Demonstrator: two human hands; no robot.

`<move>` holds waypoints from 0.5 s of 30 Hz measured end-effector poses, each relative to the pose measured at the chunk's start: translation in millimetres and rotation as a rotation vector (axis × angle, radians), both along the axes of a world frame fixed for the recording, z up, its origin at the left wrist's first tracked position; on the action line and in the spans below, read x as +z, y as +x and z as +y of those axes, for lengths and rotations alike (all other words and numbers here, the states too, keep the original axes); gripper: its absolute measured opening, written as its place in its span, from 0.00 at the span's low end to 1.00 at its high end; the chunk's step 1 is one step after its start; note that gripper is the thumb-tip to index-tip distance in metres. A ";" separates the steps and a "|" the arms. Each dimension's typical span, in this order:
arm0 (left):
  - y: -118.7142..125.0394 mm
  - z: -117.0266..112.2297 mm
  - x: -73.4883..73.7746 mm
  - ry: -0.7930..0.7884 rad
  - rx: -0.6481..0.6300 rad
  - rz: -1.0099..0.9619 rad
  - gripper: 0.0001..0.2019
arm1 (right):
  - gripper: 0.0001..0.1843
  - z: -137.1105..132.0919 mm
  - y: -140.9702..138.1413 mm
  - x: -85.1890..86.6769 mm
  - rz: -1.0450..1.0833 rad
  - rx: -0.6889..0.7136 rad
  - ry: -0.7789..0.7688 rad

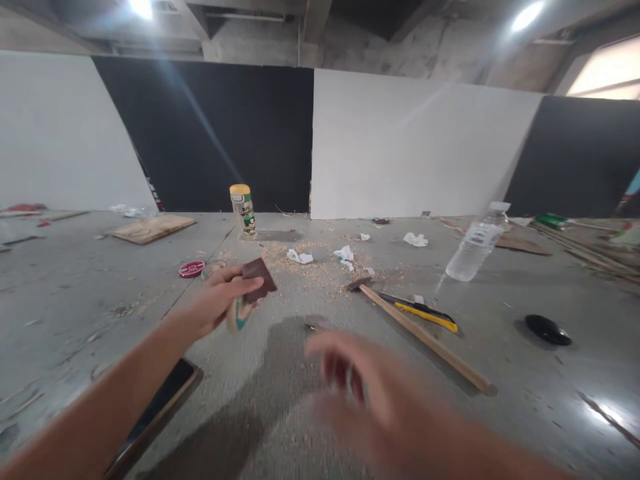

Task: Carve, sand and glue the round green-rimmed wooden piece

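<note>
My left hand (pixel 223 300) pinches a brown, ragged-edged square of what looks like sandpaper (pixel 260 279). Below it, the same hand also holds a pale wooden piece (pixel 237 317) with teal on it, mostly covered by the fingers. My right hand (pixel 365 387) is low in the middle, blurred by motion, its fingers curved and apart with nothing visible in them. Just beyond its fingertips a small thin pointed thing (pixel 311 327) lies on the floor. To the right of that hand rest a wooden-handled hammer (pixel 415 330) and a yellow-and-black utility knife (pixel 425 315).
Wood shavings (pixel 320 272) and crumpled tissues (pixel 300 257) are scattered ahead. A yellow-lidded cup (pixel 244 212), a red lid (pixel 192 269) and a flat board (pixel 153 228) stand or lie leftward. Rightward are a water bottle (pixel 477 243) and a black mouse-shaped object (pixel 547 329). A phone (pixel 157 407) lies under my left forearm.
</note>
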State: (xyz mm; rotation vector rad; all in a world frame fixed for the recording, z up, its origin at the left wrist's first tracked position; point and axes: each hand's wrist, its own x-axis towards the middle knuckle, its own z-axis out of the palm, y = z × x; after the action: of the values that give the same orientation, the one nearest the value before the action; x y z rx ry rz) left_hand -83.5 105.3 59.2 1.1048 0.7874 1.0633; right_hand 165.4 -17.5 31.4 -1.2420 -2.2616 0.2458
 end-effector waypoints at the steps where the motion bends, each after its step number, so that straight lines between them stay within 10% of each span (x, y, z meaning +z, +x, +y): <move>1: 10.9 -6.7 4.3 0.004 0.031 0.016 0.05 | 0.17 21.6 -1.8 9.9 0.061 0.010 -0.052; 8: 81.3 -32.1 1.7 -0.040 -0.067 -0.181 0.09 | 0.08 89.2 -9.2 35.1 0.605 0.234 -0.345; 15: 91.6 -44.2 -14.5 -0.722 0.100 -0.503 0.24 | 0.03 79.8 17.8 16.5 0.424 -0.017 -0.158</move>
State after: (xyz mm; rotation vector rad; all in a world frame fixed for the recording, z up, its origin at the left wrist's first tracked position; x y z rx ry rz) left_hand 8.1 61.1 44.7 0.1732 0.7284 0.9625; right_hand 183.2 62.3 47.9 -1.1577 -1.8929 0.6291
